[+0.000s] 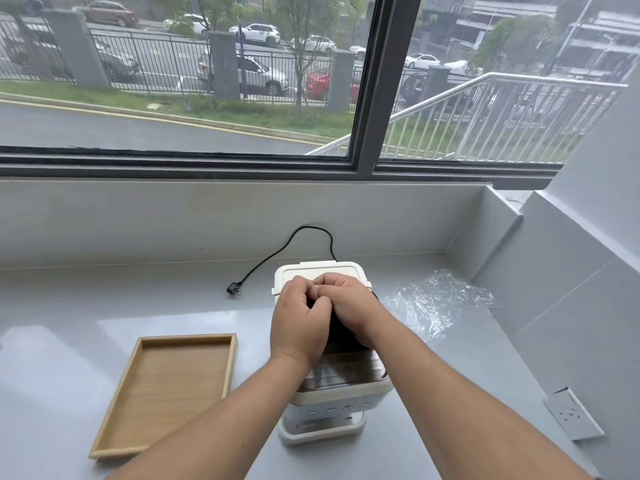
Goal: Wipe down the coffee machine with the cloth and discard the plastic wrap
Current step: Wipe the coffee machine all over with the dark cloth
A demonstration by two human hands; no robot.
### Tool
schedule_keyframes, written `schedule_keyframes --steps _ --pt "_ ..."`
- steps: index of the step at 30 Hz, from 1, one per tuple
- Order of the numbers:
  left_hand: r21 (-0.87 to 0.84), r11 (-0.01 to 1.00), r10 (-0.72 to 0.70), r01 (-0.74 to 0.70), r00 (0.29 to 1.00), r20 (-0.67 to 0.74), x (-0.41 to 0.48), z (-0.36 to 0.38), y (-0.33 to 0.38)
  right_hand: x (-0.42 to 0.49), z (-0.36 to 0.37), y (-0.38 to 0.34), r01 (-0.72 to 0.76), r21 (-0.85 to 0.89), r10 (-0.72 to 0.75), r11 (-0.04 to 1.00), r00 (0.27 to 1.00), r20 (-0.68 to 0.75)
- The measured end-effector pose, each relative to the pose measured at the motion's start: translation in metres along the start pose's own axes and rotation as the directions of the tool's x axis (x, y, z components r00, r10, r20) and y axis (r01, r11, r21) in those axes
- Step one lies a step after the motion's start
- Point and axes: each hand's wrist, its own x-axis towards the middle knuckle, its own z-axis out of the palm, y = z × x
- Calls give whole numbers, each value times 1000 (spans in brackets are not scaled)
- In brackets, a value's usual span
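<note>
A white coffee machine [334, 398] stands on the grey counter [104, 306], its button row facing me. Over its top my left hand [299, 327] and my right hand [351, 308] are pressed together with the fingers curled. A dark cloth [337, 329] shows only as a black patch between them, and both hands seem to grip it. Most of the machine's top is hidden under the hands. The clear plastic wrap [438, 299] lies crumpled on the counter to the right of the machine, apart from both hands.
An empty wooden tray [187, 338] lies left of the machine. The machine's black cord [277, 258] runs back to an unplugged plug [232, 289]. A socket plate [573, 417] sits at the right. Low walls bound the counter behind and right, below a window.
</note>
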Motion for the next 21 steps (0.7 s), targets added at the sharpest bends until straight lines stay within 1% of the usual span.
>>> schedule_keyframes --steps 3,7,11,13,15,16,17,18,20,21 --pt "60 998 12 -17 996 87 5 -12 -5 -5 5 1 -3 -29 3 1000 1000 -11" --pt "235 958 103 -162 965 242 10 -36 -15 -12 12 5 13 -70 -15 997 1000 -26" --pt "285 923 151 -257 926 347 10 -47 -16 -19 14 12 9 -83 -12 996 999 -32" --pt "306 903 168 -303 902 397 9 -51 -17 -23 17 12 25 -107 -32 994 998 -62" --pt "322 877 191 -358 873 449 8 -54 -17 -26 23 12 55 -98 -67 994 990 -128" --pt "330 862 204 -385 859 470 8 -55 -17 -27 26 14 70 -121 -90 990 982 -165" --pt "338 846 216 -412 845 490 8 -56 -16 -29 29 16 85 -199 -126 976 970 -208" --pt "347 830 226 -437 831 508 8 -58 -16 -32 32 18 96 -318 -178 943 954 -242" --pt "369 790 242 -490 802 547 8 -58 -16 -41 36 24 115 -553 -300 825 919 -256" --pt "383 767 249 -514 790 561 7 -58 -16 -44 35 27 120 -632 -357 766 897 -262"
